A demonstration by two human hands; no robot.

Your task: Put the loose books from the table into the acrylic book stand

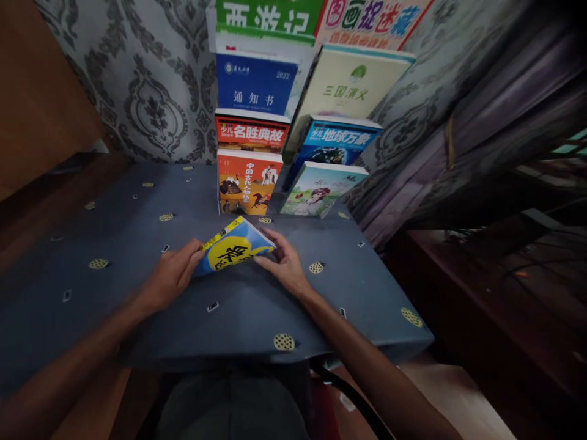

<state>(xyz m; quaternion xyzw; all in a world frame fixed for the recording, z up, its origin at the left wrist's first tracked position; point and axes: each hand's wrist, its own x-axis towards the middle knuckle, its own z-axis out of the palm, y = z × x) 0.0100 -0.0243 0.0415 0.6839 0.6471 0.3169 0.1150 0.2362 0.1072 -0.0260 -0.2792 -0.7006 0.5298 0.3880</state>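
A blue and yellow book [236, 247] with black lettering is tilted above the table, between my two hands. At its left end, my left hand [177, 269] grips it near the yellow spine, fingers closed. My right hand [284, 260] pinches the opposite end, thumb on the cover and fingers behind the edge. Just beyond stand two columns of upright books. The nearest ones are an orange book [247, 183] on the left and a pale green book with a drawn figure [323, 190] on the right.
A dark blue cloth with pineapple prints covers the table [151, 244]. Behind the front books rise a red book [252, 132], a blue globe book [337, 143], a dark blue booklet [257, 85] and a cream book [353, 82]. Patterned curtain [153, 104] hangs behind; the table's edge drops off at right.
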